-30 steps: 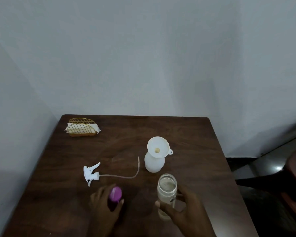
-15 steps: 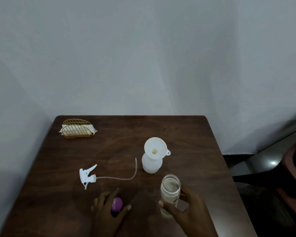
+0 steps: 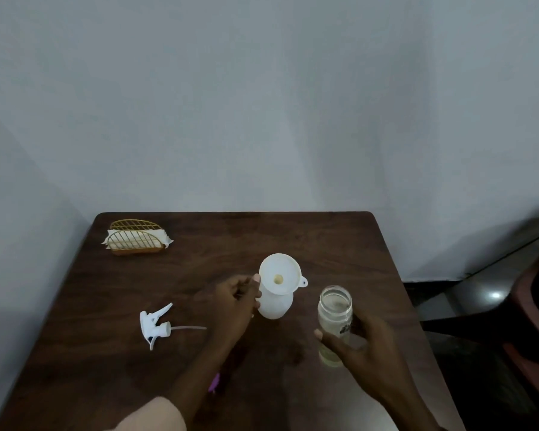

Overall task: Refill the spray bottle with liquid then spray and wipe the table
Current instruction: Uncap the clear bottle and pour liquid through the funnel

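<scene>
A white spray bottle (image 3: 277, 306) stands mid-table with a white funnel (image 3: 280, 276) in its neck. My left hand (image 3: 237, 301) is against the bottle's left side, thumb at the funnel's rim. My right hand (image 3: 360, 343) grips a clear open bottle (image 3: 335, 318) of pale liquid, upright, to the right of the spray bottle. The white trigger spray head (image 3: 154, 323) with its tube lies on the table at the left. A purple cap (image 3: 213, 382) peeks out from under my left forearm.
A gold wire holder with white napkins (image 3: 137, 239) sits at the far left corner of the dark wooden table (image 3: 339, 244). Walls close the back and left sides. A dark chair (image 3: 535, 321) stands to the right of the table.
My left hand let go of the purple cap and moved forward to the white spray bottle. My right hand lifted the clear bottle a little toward the funnel.
</scene>
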Tool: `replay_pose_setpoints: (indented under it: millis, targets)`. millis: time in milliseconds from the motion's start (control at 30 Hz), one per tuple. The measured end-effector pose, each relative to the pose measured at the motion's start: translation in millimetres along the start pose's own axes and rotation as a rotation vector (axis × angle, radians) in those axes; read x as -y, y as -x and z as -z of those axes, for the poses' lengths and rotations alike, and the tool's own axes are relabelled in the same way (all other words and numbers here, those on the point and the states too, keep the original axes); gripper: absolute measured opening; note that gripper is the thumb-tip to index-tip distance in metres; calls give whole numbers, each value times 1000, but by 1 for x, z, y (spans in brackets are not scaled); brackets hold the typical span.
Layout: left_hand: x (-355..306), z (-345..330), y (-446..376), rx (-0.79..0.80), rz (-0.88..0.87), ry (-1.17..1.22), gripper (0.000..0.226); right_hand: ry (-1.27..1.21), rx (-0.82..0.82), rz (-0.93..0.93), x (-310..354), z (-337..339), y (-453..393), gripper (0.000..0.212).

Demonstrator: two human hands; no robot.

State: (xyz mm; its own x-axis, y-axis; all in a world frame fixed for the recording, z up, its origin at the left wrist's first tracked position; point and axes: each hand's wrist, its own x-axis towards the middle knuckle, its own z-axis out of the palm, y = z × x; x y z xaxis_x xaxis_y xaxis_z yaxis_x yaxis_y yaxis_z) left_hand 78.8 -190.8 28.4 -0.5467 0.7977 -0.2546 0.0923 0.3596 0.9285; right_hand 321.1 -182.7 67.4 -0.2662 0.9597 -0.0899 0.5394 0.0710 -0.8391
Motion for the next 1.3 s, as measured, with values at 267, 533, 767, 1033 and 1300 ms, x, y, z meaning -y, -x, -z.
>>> replay_pose_setpoints:
  millis: [267,533,767,1033,1300]
  targets:
    - [-10,3,-14,84,12,-10,19,63,-12,113,3,6,-43,49]
    - [-10,-1,-19,97,-24,41,17,229,-14,224,9,15,-70,55]
    - [-4,1,-20,122,-35,73,15,357,12,248,10,18,-85,63]
    - [3,2,-22,130,-29,75,15,581,-4,237,14,11,-93,69]
    - [2,1,-22,138,-11,82,17,684,-18,282,12,7,-103,69]
